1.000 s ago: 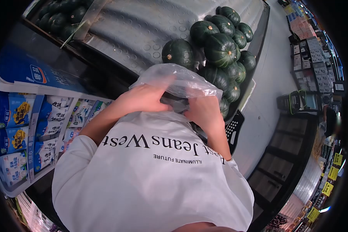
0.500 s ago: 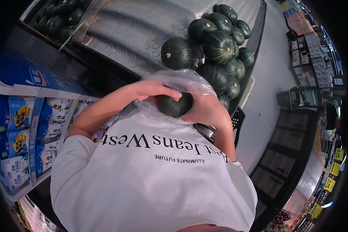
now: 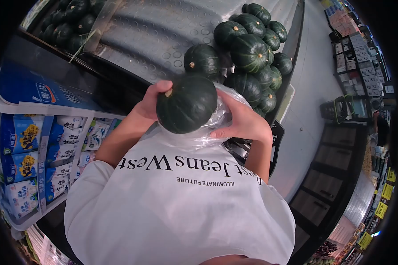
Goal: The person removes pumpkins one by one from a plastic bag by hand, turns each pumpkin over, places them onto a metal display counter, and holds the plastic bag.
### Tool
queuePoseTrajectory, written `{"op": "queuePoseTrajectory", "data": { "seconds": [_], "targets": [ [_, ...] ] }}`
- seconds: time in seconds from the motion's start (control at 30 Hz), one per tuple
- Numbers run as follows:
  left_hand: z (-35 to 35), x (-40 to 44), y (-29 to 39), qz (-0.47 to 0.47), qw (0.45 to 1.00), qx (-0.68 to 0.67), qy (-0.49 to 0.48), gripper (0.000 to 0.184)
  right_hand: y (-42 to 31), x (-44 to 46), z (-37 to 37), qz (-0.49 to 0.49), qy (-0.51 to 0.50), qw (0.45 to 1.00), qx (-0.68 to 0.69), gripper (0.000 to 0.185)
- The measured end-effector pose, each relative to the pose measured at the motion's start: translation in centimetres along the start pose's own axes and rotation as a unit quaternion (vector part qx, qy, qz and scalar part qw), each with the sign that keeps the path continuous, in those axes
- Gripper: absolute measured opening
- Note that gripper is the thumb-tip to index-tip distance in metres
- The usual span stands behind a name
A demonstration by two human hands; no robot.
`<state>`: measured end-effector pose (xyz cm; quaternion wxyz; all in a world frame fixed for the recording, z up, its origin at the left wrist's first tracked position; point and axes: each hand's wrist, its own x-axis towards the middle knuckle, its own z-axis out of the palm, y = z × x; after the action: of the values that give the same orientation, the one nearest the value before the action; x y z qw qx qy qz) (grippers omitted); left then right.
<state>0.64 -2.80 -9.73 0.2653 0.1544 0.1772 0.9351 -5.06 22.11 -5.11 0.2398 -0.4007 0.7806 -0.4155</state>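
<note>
A dark green round pumpkin is raised in front of my chest, its pale stem end turned toward my left thumb. My left hand grips its left side, with most of the fingers hidden behind it. On the other side, my right hand is curled around a clear plastic bag, thumb and fingers on the crumpled film. The bag lies behind and to the right of the pumpkin. Just beyond, another pumpkin rests on the metal display surface.
More pumpkins are heaped along the right of the grey dimpled display. At upper left a bin holds further pumpkins. A rack of blue and white packets stands at my left. Shopping baskets sit across the aisle.
The pumpkin, earlier within the bag between both hands, has come up out of it and to the left in my left hand. My right hand stays at the bag, which has sagged.
</note>
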Motion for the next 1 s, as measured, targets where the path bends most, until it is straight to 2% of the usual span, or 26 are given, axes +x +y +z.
{"op": "queuePoseTrajectory", "data": {
  "seconds": [0.1,0.13,0.23,0.27,0.3,0.37,0.43,0.5,0.53,0.63,0.67,0.7,0.77,0.8,0.9,1.0],
  "targets": [
    [1.2,1.3,1.2,0.087,0.995,-0.030,0.027,0.064,-1.9,-1.2,-0.9,0.074,-0.031,0.995,0.056,0.093],
    [2.0,1.5,1.2,0.111,0.990,-0.036,0.075,0.062,-2.6,-1.4,-1.0,0.035,0.024,0.999,0.018,0.080],
    [3.3,2.8,1.5,0.162,0.981,0.059,0.086,0.060,-4.2,-1.6,-1.3,-0.018,0.209,0.977,0.036,0.066],
    [4.2,3.3,0.9,0.185,0.942,0.195,0.201,0.059,-4.2,-1.0,-0.7,-0.075,0.312,0.942,0.100,0.055],
    [4.4,3.7,0.6,0.196,0.936,0.201,0.212,0.056,-4.4,-0.1,-0.5,-0.121,0.375,0.908,0.139,0.056],
    [4.5,4.6,0.2,0.216,0.924,0.214,0.232,0.050,-4.4,1.4,-0.9,-0.166,0.412,0.895,0.045,0.061],
    [5.1,5.5,-0.2,0.227,0.904,0.248,0.265,0.046,-5.2,3.1,0.1,-0.140,0.364,0.902,0.186,0.080],
    [5.0,6.0,-0.2,0.245,0.888,0.263,0.286,0.046,-5.0,4.2,0.5,-0.115,0.308,0.940,0.096,0.086],
    [4.7,6.2,0.1,0.254,0.866,0.311,0.297,0.047,-5.1,4.9,1.2,-0.131,0.352,0.916,0.144,0.076],
    [5.4,5.7,1.6,0.131,0.873,0.380,0.276,0.052,-3.5,6.1,1.5,-0.083,0.354,0.821,0.440,0.062],
    [5.6,5.5,2.2,0.077,0.877,0.394,0.263,0.056,-3.2,6.6,1.7,-0.077,0.372,0.799,0.466,0.051],
    [5.6,5.2,2.5,0.068,0.896,0.379,0.219,0.060,-3.1,6.7,1.5,-0.065,0.377,0.785,0.487,0.050],
    [5.5,4.9,2.9,0.050,0.927,0.347,0.131,0.076,-2.9,6.8,1.1,-0.041,0.386,0.756,0.527,0.049],
    [5.2,5.0,2.9,0.051,0.923,0.362,0.116,0.101,-2.9,6.8,0.9,-0.054,0.383,0.750,0.536,0.048],
    [4.1,5.7,2.5,0.092,0.900,0.408,0.126,0.108,-1.6,7.0,1.0,-0.129,0.374,0.778,0.487,0.049],
    [1.2,6.2,2.3,0.138,0.880,0.447,0.089,0.111,-0.8,7.1,1.6,-0.178,0.382,0.795,0.436,0.053]
  ]
}}
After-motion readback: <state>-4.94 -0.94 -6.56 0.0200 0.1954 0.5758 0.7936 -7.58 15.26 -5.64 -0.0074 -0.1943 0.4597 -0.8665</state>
